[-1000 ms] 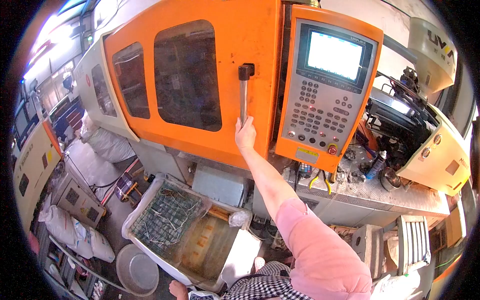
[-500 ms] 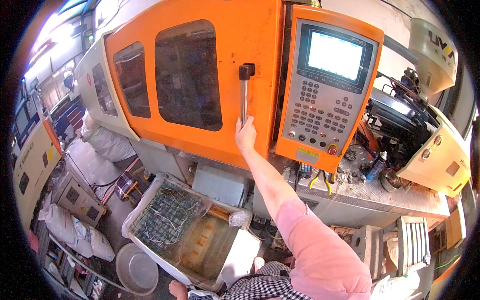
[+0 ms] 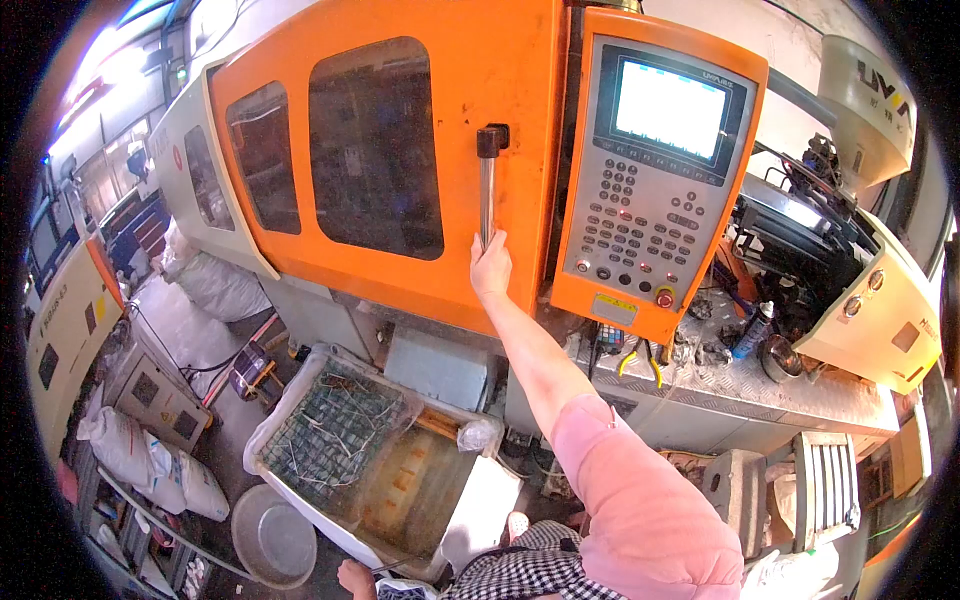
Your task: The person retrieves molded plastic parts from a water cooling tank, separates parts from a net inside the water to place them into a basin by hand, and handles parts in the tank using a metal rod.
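My right hand [image 3: 490, 267] is wrapped round the lower end of a metal door handle [image 3: 487, 190] on an orange machine door [image 3: 380, 285] with dark windows. To the right of the door stands a control panel [image 3: 640, 215] with a lit screen and rows of buttons. Low in the view, my left hand [image 3: 355, 578] is closed round a thin dark tool [image 3: 392, 566], beside the near edge of a white-rimmed tub [image 3: 310, 515]. The tub holds dark netting with pale strands and murky water. The far end of the tool is hard to make out.
Yellow-handled pliers [image 3: 641, 364], a spray can [image 3: 754, 330] and a small metal bowl [image 3: 780, 358] are on the machine ledge at right. A round basin [image 3: 273, 537] stands on the floor at lower left, near white sacks [image 3: 155, 470]. A slatted stool [image 3: 827, 490] is at lower right.
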A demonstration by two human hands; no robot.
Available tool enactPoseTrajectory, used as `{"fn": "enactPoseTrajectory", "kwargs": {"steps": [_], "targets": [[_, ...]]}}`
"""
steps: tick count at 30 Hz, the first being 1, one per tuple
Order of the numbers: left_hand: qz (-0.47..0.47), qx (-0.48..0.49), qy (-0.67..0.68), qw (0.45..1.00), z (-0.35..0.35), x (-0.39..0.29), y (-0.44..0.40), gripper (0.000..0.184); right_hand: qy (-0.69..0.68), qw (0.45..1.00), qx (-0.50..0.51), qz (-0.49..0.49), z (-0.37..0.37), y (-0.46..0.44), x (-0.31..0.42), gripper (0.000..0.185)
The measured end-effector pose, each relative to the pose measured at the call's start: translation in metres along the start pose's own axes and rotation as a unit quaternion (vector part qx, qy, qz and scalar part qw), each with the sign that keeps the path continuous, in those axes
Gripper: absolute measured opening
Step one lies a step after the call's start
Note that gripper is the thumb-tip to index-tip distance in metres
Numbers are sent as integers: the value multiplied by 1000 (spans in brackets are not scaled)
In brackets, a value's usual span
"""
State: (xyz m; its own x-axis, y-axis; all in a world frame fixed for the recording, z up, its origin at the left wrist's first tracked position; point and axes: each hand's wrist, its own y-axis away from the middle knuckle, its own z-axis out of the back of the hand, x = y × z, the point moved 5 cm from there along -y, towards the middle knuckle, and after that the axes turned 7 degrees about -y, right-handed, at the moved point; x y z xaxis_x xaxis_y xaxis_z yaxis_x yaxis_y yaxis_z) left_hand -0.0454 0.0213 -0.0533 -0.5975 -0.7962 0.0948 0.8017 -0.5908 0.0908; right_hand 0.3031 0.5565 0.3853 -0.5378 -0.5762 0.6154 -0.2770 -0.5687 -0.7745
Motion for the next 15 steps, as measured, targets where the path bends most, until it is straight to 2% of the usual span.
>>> {"fn": "enactPoseTrajectory", "kwargs": {"steps": [2,11,15], "targets": [[39,40,24,998,-9,4,-4,72,-4,1000,5,-10,0,0,0,30],[7,20,17,1000,7,-3,4,73,-7,1000,-10,12,-1,0,-2,29],[8,41,23,999,2,-2,2,75,-9,1000,5,-3,-1,0,-2,29]]}}
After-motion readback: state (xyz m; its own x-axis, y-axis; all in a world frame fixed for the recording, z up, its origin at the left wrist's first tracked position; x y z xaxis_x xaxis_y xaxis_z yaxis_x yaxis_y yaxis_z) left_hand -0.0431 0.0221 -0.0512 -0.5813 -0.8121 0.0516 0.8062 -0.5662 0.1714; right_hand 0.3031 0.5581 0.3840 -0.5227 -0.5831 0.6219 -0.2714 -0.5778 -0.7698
